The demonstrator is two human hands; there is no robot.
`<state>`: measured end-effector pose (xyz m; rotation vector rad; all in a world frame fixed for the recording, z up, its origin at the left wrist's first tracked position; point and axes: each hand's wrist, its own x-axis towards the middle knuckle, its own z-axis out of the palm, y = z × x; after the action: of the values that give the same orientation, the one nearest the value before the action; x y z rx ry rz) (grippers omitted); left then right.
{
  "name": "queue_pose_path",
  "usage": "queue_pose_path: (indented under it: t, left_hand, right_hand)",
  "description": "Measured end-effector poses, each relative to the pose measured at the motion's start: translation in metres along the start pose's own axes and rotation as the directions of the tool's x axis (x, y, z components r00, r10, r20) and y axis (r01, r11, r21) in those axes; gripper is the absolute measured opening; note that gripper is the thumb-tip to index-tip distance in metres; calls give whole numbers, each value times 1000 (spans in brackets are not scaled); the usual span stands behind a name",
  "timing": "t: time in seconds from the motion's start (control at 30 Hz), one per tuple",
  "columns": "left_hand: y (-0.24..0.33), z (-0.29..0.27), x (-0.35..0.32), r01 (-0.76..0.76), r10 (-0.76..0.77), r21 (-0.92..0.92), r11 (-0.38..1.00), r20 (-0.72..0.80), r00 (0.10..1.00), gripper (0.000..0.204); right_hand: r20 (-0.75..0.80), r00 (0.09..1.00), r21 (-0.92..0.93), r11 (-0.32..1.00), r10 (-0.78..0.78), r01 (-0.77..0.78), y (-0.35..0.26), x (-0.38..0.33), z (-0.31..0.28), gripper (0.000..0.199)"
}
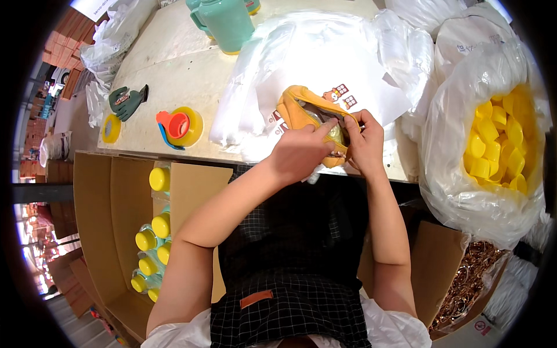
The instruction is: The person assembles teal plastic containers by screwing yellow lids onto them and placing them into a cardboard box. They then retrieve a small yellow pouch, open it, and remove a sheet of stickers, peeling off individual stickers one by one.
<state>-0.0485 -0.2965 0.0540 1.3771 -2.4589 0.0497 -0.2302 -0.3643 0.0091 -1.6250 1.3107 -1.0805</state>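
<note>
While the right hand (366,140), nearly closed, pinches the gaping mustard-yellow fabric pouch (297,111) by its rim over the flat cream surface (174,75), I should hold it taut so the left hand (304,152), half-curled, its grip unclear, works gently at the opening.

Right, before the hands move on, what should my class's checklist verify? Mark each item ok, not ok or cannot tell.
1. Left hand and right hand on the yellow pouch: ok; both touch it.
2. Pouch closed: not ok; its mouth gapes.
3. Pouch contents identified: cannot tell; partly hidden.
4. Green glove off the tabletop: not ok; it lies there.
5. Yellow plastic pieces contained: ok; they lie inside the plastic bag.
</note>
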Motion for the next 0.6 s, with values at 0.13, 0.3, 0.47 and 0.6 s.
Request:
queue_pose_path:
  t: [0.13, 0.3, 0.47, 0.6]
  left_hand:
    - [0, 6, 1, -7, 6, 18, 1000, 27, 1000, 11]
    - [0, 9, 1, -20, 19, -28, 999, -46, 999, 12]
    - [-2, 12, -1, -34, 34, -74, 997, -4, 999, 14]
    - [-1, 12, -1, -37, 44, -101, 994, 63, 997, 12]
  right_hand:
    - [-90, 996, -77, 997, -16, 9, -4, 0, 2, 23]
    - [-141, 989, -214, 977, -39, 8, -12, 2, 7, 22]
    - [-52, 995, -206, 975, -90, 78, -26, 4, 5, 18]
    - [112, 933, -516, 783, -341, 348, -35, 27, 15, 14]
